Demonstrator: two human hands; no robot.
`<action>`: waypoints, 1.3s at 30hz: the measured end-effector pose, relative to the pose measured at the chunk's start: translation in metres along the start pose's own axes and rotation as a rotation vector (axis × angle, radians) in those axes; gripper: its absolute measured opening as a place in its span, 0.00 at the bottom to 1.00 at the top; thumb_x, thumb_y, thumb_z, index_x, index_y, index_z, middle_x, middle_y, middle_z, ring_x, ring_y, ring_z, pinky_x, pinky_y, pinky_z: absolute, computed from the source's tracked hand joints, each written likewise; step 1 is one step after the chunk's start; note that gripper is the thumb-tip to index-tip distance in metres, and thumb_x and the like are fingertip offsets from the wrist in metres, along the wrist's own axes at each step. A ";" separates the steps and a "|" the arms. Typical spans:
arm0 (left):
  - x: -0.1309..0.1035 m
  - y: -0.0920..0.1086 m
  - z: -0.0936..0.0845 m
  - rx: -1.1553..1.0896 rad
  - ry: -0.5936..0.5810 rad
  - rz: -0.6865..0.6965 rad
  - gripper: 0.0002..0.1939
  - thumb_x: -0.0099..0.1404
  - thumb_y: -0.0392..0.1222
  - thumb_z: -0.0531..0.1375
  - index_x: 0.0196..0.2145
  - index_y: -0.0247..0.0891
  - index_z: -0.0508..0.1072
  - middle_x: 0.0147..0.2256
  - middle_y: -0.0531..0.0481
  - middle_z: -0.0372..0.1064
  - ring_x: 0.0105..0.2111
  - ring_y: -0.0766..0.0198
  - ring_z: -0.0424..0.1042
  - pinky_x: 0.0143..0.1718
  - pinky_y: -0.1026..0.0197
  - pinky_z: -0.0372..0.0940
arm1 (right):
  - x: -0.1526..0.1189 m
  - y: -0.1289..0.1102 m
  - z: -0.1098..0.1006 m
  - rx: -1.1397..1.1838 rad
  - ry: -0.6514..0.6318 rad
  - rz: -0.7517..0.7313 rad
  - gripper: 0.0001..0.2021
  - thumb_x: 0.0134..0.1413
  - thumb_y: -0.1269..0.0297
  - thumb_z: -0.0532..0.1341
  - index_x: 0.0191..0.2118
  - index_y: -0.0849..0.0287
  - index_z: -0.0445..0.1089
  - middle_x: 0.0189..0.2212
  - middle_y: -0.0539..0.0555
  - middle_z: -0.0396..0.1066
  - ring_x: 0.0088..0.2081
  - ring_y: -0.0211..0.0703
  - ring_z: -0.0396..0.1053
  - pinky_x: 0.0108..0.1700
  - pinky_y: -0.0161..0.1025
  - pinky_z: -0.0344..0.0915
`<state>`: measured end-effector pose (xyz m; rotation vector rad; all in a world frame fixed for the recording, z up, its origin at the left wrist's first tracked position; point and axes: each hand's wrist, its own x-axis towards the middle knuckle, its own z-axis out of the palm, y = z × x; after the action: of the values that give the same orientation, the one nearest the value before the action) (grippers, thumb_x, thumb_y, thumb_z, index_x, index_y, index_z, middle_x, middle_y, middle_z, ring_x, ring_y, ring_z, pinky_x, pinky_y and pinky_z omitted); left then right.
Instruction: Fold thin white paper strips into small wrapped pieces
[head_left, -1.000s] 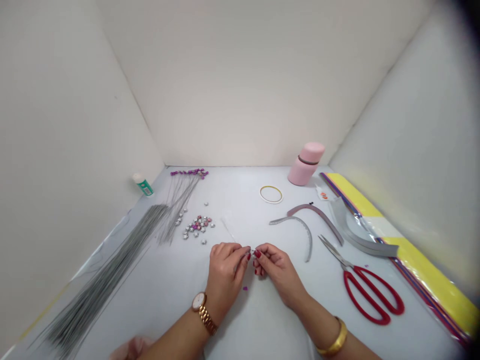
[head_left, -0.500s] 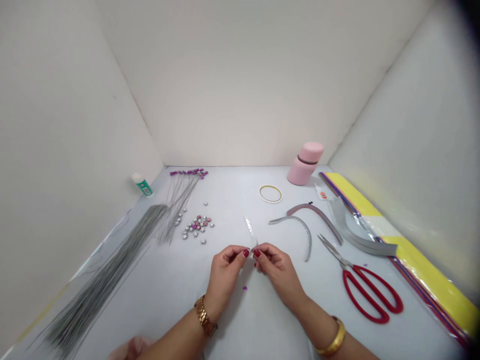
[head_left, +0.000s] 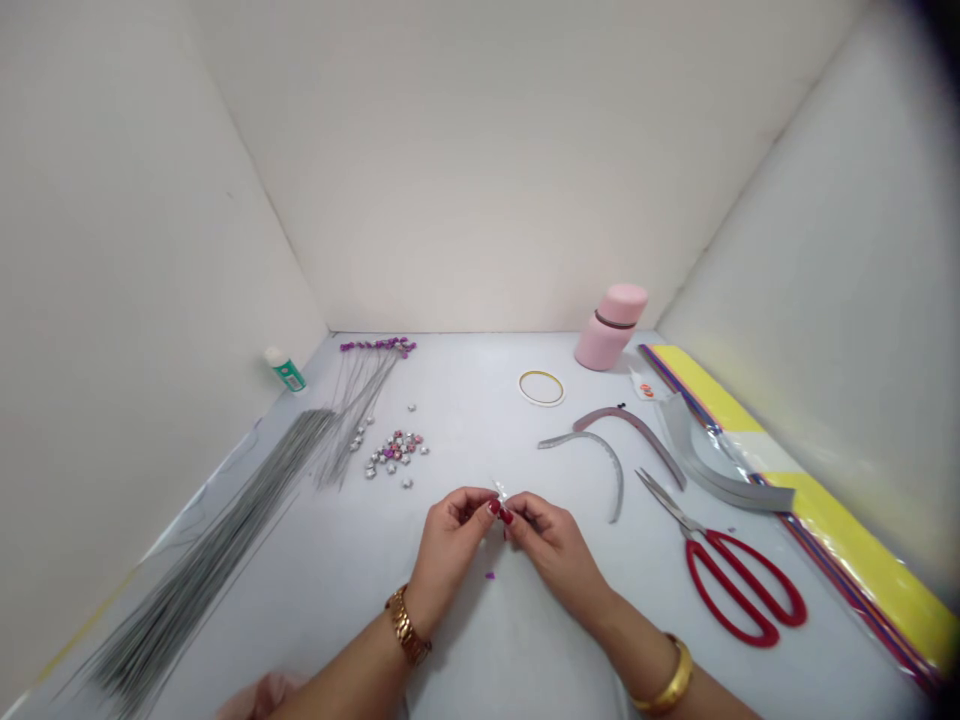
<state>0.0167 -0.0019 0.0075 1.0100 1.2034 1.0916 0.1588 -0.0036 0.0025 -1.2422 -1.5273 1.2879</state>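
Note:
Both hands meet above the middle of the table, fingertips pinched round a narrow silvery-white paper strip (head_left: pixel 500 488). My left hand (head_left: pixel 457 530) is closed on it from the left, thumb and forefinger together. From the right, my right hand (head_left: pixel 551 540) pinches the same strip, the thumbs almost touching. Only a short end of the strip shows above the fingers; the rest is hidden. A tiny purple scrap (head_left: pixel 490 576) lies on the table below the hands. To the left is a small pile of silver, pink and purple folded paper stars (head_left: pixel 397 450).
A bundle of grey wires (head_left: pixel 217 540) and wires tipped with purple stars (head_left: pixel 375 346) lie left, near a glue bottle (head_left: pixel 286 370). Right are red-handled scissors (head_left: pixel 705 545), curved paper strips (head_left: pixel 630 430), a tape roll (head_left: pixel 541 388), a pink flask (head_left: pixel 611 328) and yellow packaged sheets (head_left: pixel 825 530).
The strip's free end, long and reaching away from the hands before, now shows only as a short piece by the fingertips. The hands have drawn slightly closer together.

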 end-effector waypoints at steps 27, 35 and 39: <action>0.001 -0.004 0.003 -0.071 0.076 -0.040 0.06 0.53 0.39 0.60 0.27 0.33 0.71 0.22 0.53 0.67 0.23 0.69 0.63 0.26 0.67 0.58 | 0.001 -0.003 0.002 0.133 -0.041 0.142 0.10 0.51 0.59 0.57 0.27 0.61 0.68 0.22 0.48 0.65 0.25 0.36 0.60 0.27 0.31 0.57; -0.001 -0.007 0.004 -0.094 0.109 -0.022 0.06 0.52 0.39 0.60 0.27 0.33 0.71 0.24 0.51 0.68 0.25 0.67 0.66 0.29 0.65 0.60 | 0.000 -0.002 0.004 0.060 -0.056 0.114 0.11 0.52 0.60 0.56 0.26 0.61 0.69 0.19 0.47 0.62 0.22 0.35 0.57 0.25 0.31 0.53; -0.002 -0.009 0.004 -0.104 0.102 -0.018 0.06 0.53 0.39 0.59 0.27 0.33 0.71 0.24 0.51 0.68 0.25 0.66 0.66 0.30 0.64 0.61 | -0.001 -0.002 0.005 0.050 -0.064 0.109 0.12 0.52 0.61 0.56 0.22 0.61 0.66 0.16 0.45 0.58 0.20 0.34 0.55 0.24 0.32 0.52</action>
<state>0.0218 -0.0055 -0.0003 0.8715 1.2216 1.1910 0.1540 -0.0056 0.0035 -1.2783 -1.4797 1.4408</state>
